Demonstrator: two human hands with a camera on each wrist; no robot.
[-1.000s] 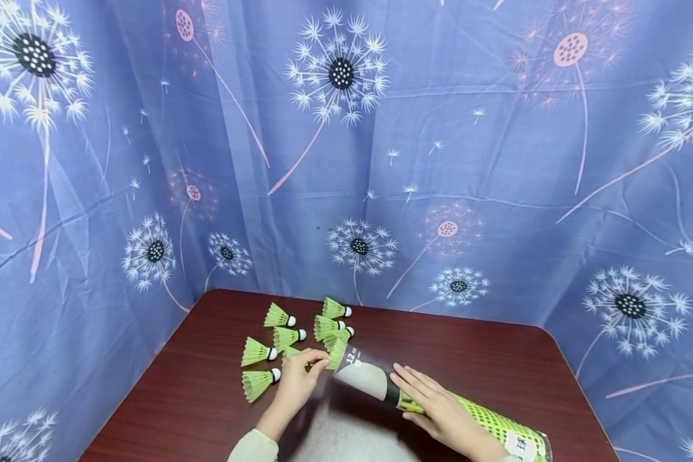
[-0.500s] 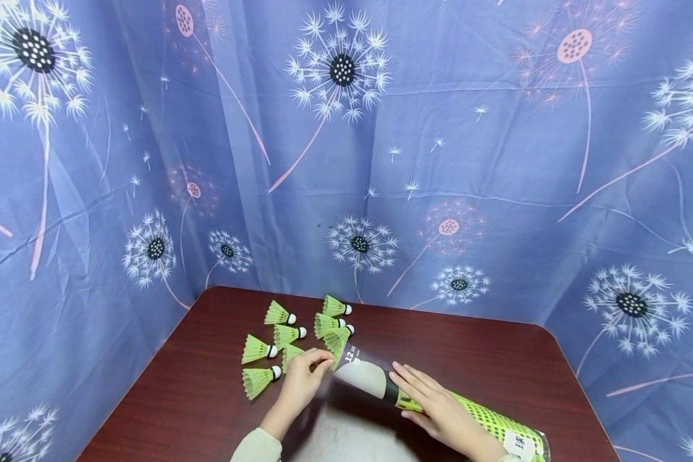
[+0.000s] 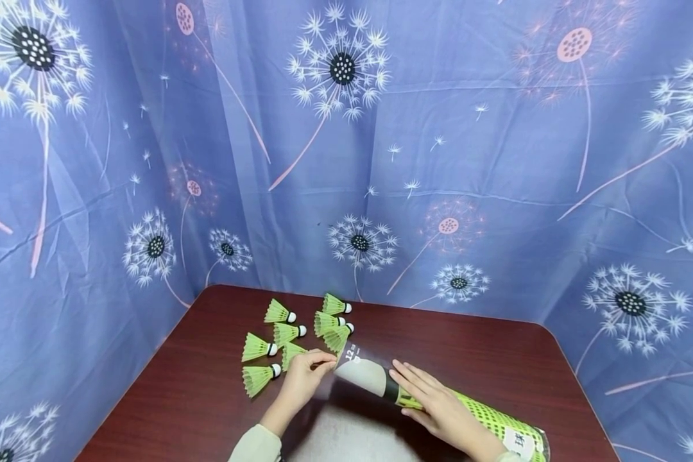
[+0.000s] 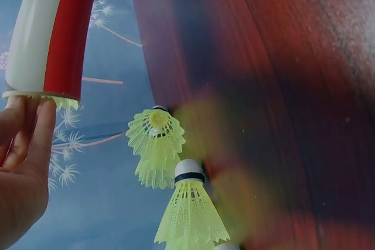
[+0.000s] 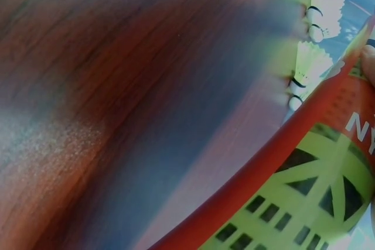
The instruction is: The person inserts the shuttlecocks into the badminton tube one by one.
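Note:
A printed shuttlecock tube (image 3: 362,377) lies slanted across the table, its mouth toward the left. Over its middle my right hand (image 3: 439,410) is laid, fingers across the top and thumb on the near side, holding it. My left hand (image 3: 301,384) is right at the mouth, thumb and fingertips together. In the left wrist view the jagged yellow skirt of a shuttlecock (image 4: 69,103) shows at the rim, beside the fingers of that hand (image 4: 28,165); the rest of this shuttlecock is hidden in the tube. Green netted skirts show through the wall in the right wrist view.
Several yellow-green shuttlecocks (image 3: 256,347) with white heads lie on the dark red table (image 3: 196,385), left of and behind the tube mouth. One shuttlecock (image 3: 291,353) is partly behind the left hand. A blue dandelion-print curtain (image 3: 381,160) hangs around the table's far edges.
My left hand has moved slightly right to the tube mouth, and the shuttlecock skirt at its fingertips has slid into the tube. The right hand stays on the tube.

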